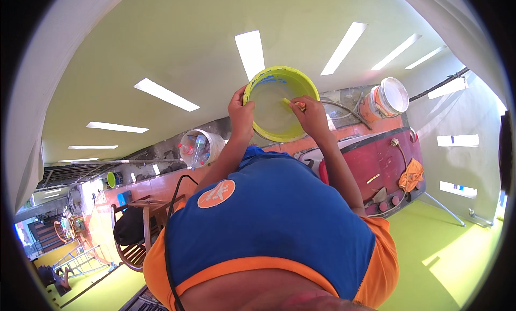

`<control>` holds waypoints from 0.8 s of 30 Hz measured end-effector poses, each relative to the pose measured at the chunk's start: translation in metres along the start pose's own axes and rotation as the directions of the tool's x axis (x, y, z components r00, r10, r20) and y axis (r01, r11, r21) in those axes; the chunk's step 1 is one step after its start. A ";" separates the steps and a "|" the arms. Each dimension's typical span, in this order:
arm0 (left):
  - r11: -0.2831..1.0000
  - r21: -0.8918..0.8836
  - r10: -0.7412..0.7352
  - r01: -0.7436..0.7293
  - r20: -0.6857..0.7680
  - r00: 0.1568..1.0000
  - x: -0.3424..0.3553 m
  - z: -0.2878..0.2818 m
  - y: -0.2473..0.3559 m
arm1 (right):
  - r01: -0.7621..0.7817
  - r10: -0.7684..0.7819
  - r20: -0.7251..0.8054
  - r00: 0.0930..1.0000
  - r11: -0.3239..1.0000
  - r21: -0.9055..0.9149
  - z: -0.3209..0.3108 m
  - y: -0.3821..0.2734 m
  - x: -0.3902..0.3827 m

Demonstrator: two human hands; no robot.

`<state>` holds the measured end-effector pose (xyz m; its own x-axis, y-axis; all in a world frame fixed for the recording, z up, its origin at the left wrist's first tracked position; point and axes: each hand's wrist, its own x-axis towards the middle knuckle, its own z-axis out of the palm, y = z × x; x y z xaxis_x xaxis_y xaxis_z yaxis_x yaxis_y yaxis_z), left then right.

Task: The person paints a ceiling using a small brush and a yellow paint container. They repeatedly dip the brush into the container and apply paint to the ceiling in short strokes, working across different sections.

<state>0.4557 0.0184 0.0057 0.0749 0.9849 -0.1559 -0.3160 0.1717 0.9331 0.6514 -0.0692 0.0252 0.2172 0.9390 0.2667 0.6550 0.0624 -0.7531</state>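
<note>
A yellow-green bucket [310, 85] is in front of my chest, its mouth turned up toward me. Blue smears mark its inner wall, and a pale greyish layer shows inside. My left hand [240, 111] grips the bucket's left side at the rim, thumb on the near face. Over the right part of the mouth, my right hand [312, 115] is closed on a small tool [287, 101] with a yellow-green end and an orange part near the fingers. Its exact kind is hard to make out, and my fingers cover part of it.
A white bucket with plastic bottles [214, 144] stands left of my left forearm. To the right are a stained white paint bucket [395, 96], a hose [346, 108] and a dark red table [371, 160] bearing an orange cloth [411, 174]. A wooden chair [142, 214] stands lower left.
</note>
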 end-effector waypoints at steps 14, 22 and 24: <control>0.998 -0.017 -0.056 0.060 0.148 0.987 0.041 -0.002 0.012 | -0.212 0.210 -0.083 0.974 0.977 -0.016 0.042 -0.010 0.015; 0.999 0.004 -0.040 0.040 0.152 0.988 0.074 -0.031 0.010 | -0.340 0.527 -0.184 0.830 0.738 0.582 0.041 0.000 0.019; 0.999 0.010 -0.042 0.041 0.154 0.987 0.082 -0.038 0.008 | -0.294 0.624 -0.122 0.772 0.520 0.802 0.043 0.008 0.016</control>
<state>0.4234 0.1015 -0.0118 0.2327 0.9620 -0.1428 -0.3036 0.2113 0.9291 0.6289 -0.0389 -0.0024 0.6646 0.7223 -0.1911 -0.3041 0.0278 -0.9522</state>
